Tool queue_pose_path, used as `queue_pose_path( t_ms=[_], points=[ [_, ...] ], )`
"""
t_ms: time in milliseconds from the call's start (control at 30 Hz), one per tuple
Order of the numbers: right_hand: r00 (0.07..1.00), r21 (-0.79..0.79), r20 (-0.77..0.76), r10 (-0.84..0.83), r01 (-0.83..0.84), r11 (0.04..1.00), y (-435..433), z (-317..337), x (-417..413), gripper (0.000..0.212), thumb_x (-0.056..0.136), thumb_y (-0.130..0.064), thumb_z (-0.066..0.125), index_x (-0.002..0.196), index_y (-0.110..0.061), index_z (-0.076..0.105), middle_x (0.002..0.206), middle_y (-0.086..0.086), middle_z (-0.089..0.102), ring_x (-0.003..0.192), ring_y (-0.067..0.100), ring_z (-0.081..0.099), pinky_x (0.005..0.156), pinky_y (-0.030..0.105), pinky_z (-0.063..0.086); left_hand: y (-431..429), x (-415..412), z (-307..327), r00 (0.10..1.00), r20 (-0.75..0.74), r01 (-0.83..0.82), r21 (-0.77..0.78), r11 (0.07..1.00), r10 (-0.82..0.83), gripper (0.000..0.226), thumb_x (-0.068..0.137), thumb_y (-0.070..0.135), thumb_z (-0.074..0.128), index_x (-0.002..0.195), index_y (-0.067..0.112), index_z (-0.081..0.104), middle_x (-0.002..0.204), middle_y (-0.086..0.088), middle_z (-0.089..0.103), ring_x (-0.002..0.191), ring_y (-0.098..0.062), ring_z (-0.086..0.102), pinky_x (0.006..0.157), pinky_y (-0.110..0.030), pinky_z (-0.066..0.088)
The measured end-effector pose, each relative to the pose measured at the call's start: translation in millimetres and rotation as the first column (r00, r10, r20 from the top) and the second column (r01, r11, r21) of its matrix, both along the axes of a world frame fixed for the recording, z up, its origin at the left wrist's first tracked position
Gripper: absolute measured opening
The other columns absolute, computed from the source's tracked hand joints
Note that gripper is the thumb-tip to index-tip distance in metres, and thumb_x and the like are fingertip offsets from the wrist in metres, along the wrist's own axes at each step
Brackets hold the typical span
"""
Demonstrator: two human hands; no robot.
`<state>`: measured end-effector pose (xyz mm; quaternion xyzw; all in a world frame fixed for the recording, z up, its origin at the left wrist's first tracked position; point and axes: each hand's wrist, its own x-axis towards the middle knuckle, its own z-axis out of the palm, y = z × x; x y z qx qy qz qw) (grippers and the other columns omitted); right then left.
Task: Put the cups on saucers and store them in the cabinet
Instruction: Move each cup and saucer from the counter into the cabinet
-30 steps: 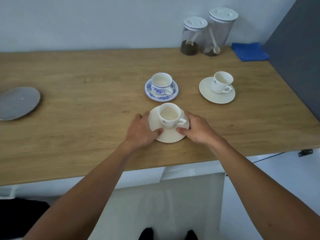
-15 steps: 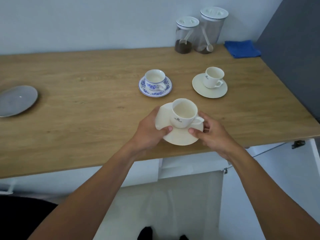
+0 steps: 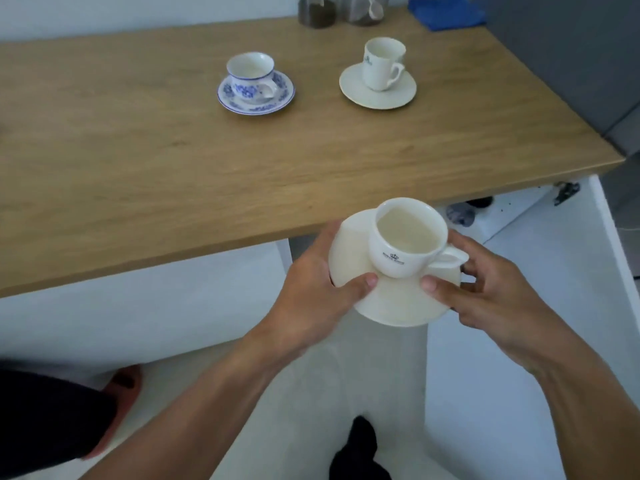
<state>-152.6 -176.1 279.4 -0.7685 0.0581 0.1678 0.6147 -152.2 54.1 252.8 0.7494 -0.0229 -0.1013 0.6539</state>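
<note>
A cream cup (image 3: 408, 237) with a small dark logo stands on a cream saucer (image 3: 398, 306), held in the air just past the table's front edge. My left hand (image 3: 311, 289) grips the saucer's left rim, thumb on top. My right hand (image 3: 491, 292) grips its right rim under the cup's handle. On the wooden table (image 3: 138, 150) stand a blue-patterned cup (image 3: 251, 72) on a matching saucer (image 3: 256, 102) and a white cup (image 3: 381, 62) on a cream saucer (image 3: 377, 95).
Two jars (image 3: 317, 12) and a blue cloth (image 3: 446, 12) sit at the table's back edge. A dark grey panel (image 3: 571, 57) rises on the right. Below the table are white cabinet fronts (image 3: 138, 306), and a white ledge (image 3: 616, 254) at right. My feet are on the pale floor.
Both hands lifted the cream cup and saucer off the table and drew them toward me, past the front edge. The view tilted down and moved closer.
</note>
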Motion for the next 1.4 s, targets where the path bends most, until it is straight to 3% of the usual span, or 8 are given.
queue_pose_path(
  t_ms=[100,333,500,667,767,867,1000,1400],
  points=[
    [1.000,-0.003,-0.010,-0.014,0.014,1.000,-7,-28,-23,0.078,0.070,-0.032,0.078,0.142,-0.041,0.048,0.106,-0.005,0.072,0.059,0.003,0.057,0.044,0.017,0.035,-7,-17,-33,0.999,-0.047,0.023,0.027,0.999,-0.021,0.067,0.081,0.023,0.076,0.094,0.080,0.042,0.102,0.043,0.058,0.097,0.013,0.059,0.071,-0.005,0.047],
    [0.993,-0.007,-0.016,-0.114,0.114,0.993,-24,-141,-23,0.072,0.080,-0.018,0.078,0.143,-0.036,0.048,0.113,-0.001,0.071,0.061,0.004,0.060,0.045,0.016,0.036,-25,-6,-140,0.990,-0.138,0.022,-0.004,1.000,-0.022,0.080,0.078,0.025,0.080,0.143,0.036,0.036,0.123,0.018,0.058,0.111,-0.005,0.058,0.093,-0.030,0.053],
    [0.993,0.017,0.049,-0.106,0.105,0.994,-38,-237,29,0.070,0.081,-0.020,0.079,0.142,-0.036,0.049,0.112,-0.002,0.072,0.061,0.002,0.061,0.046,0.015,0.039,-38,42,-229,0.994,-0.106,-0.010,-0.057,0.998,0.004,0.073,0.076,0.020,0.081,0.136,0.035,0.044,0.105,0.025,0.061,0.089,0.009,0.061,0.065,-0.014,0.053],
    [0.992,0.099,0.094,-0.088,0.079,0.992,-47,-314,94,0.064,0.079,-0.013,0.080,0.137,-0.023,0.055,0.085,0.000,0.070,0.049,0.002,0.049,0.039,0.016,0.032,-48,99,-297,0.997,-0.023,-0.072,-0.066,0.995,0.070,0.076,0.076,0.009,0.080,0.141,0.018,0.042,0.101,0.018,0.057,0.074,0.013,0.063,0.058,-0.016,0.053],
    [0.989,0.102,0.137,-0.058,0.044,0.994,-50,-337,134,0.065,0.081,-0.005,0.076,0.140,-0.013,0.051,0.069,-0.002,0.061,0.047,0.003,0.046,0.036,0.015,0.030,-52,134,-320,0.995,0.029,-0.098,-0.053,0.994,0.099,0.075,0.076,0.011,0.081,0.140,0.014,0.043,0.106,0.012,0.059,0.082,-0.002,0.068,0.063,-0.024,0.058],
    [0.986,0.072,0.157,-0.064,0.053,0.996,-48,-346,168,0.068,0.082,-0.004,0.075,0.144,-0.009,0.046,0.084,0.010,0.047,0.055,0.008,0.043,0.035,0.016,0.029,-54,165,-331,0.982,0.137,-0.144,0.066,0.987,0.134,0.057,0.073,0.025,0.084,0.124,0.021,0.057,0.104,0.007,0.063,0.084,-0.006,0.067,0.077,-0.036,0.060],
    [0.984,0.046,0.168,-0.061,0.053,0.997,-53,-350,209,0.070,0.081,-0.003,0.077,0.143,-0.007,0.046,0.074,0.003,0.049,0.057,0.010,0.040,0.036,0.017,0.029,-57,201,-346,0.968,0.222,-0.182,0.300,0.936,0.117,0.089,0.072,0.049,0.079,0.144,0.015,0.040,0.142,-0.003,0.051,0.125,-0.020,0.051,0.104,-0.034,0.043],
    [0.971,-0.112,0.237,-0.020,0.048,0.992,-27,-371,353,0.069,0.068,-0.022,0.091,0.128,-0.005,0.061,0.075,0.004,0.062,0.055,0.011,0.050,0.045,0.019,0.041,-38,312,-366,0.952,0.240,-0.304,0.725,0.618,0.188,0.095,0.066,0.083,0.042,0.144,0.029,0.037,0.148,-0.003,0.044,0.134,-0.028,0.040,0.105,-0.039,0.028]
  ],
)
